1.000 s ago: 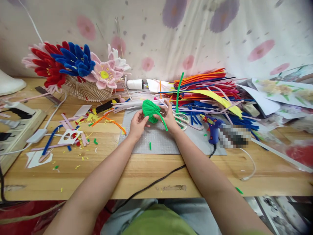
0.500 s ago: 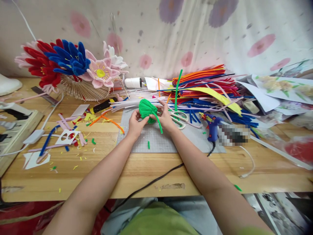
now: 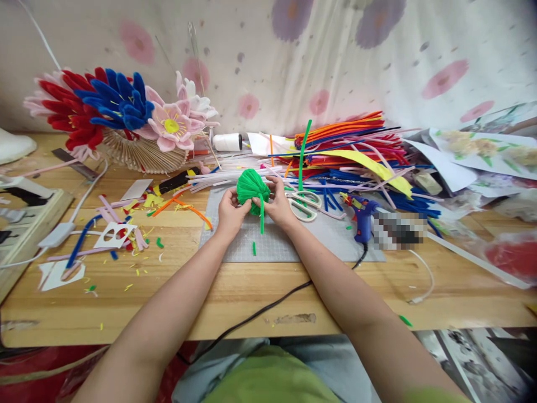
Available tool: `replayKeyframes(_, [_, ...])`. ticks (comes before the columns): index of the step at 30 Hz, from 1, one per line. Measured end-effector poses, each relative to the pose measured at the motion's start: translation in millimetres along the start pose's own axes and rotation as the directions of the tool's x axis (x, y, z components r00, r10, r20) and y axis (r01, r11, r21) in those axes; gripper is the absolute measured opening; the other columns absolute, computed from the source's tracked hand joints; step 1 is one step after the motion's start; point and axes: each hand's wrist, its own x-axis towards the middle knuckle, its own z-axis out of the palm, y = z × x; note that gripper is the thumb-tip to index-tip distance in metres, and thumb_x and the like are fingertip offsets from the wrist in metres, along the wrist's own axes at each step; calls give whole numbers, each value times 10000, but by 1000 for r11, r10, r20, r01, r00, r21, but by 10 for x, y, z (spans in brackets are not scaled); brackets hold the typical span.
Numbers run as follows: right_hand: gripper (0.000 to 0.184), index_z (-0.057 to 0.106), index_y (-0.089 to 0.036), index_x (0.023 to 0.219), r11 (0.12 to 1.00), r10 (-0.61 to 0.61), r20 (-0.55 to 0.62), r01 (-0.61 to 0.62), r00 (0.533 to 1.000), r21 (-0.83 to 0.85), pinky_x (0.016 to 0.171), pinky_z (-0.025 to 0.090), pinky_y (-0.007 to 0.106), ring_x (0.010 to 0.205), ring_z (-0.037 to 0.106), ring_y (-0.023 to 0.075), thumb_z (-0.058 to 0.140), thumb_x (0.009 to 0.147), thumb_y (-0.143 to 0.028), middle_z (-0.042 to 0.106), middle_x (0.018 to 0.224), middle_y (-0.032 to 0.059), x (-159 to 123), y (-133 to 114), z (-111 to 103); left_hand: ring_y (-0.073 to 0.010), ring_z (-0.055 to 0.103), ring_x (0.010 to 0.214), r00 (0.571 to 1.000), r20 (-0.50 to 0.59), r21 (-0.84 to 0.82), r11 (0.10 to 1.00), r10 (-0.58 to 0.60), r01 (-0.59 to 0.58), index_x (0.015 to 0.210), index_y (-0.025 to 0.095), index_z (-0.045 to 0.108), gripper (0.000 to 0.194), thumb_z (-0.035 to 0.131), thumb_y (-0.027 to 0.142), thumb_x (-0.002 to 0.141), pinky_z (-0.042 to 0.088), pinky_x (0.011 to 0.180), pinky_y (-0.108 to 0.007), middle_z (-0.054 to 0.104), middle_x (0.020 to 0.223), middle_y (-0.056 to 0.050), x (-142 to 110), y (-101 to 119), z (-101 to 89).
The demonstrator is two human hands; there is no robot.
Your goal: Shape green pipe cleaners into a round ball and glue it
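Observation:
Between my two hands is a round, ribbed green pipe-cleaner piece [image 3: 250,187], held above the grey cutting mat [image 3: 277,249]. One green end hangs down from its front, toward me. My left hand [image 3: 231,215] grips its left side, thumb at the lower edge. My right hand [image 3: 279,207] closes on its right side, by the hanging end. White-handled scissors [image 3: 308,211] lie on the mat just right of my right hand, their blades hidden. A short green offcut [image 3: 254,248] rests on the mat below the piece.
A blue glue gun [image 3: 364,218] stands to the right, its black cord [image 3: 268,307] crossing the table front. Heaps of pipe cleaners [image 3: 344,140] lie behind. Fuzzy flowers [image 3: 119,101] stand at the back left. Paper scraps [image 3: 114,235] and cuttings litter the left side.
The green piece has turned in my hands, so its loose end, which slanted to the right, now hangs nearly straight down. My right hand has shifted slightly left and down.

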Motion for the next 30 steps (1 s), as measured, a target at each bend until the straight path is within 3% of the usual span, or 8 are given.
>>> replayKeyframes(18, [706,395,-270,1195,994,-60,-13,58,998,-96,855,432,383,962,489,195,681,594,-506,488,1101,65,-17,-27,11,-97,570,617,997,-69,104,995,21,-14,850,180,467,364,653,148,539,442,566,-199,587,733,16,-3,-15,7])
replayKeyframes(30, [594,437,-243,1149,971,-108,-77,88,991,-221,819,440,386,932,494,206,671,638,-436,499,1049,75,-24,5,26,-100,569,670,996,-77,101,994,52,-44,825,178,471,320,648,149,560,454,640,-219,580,756,4,17,-15,-3])
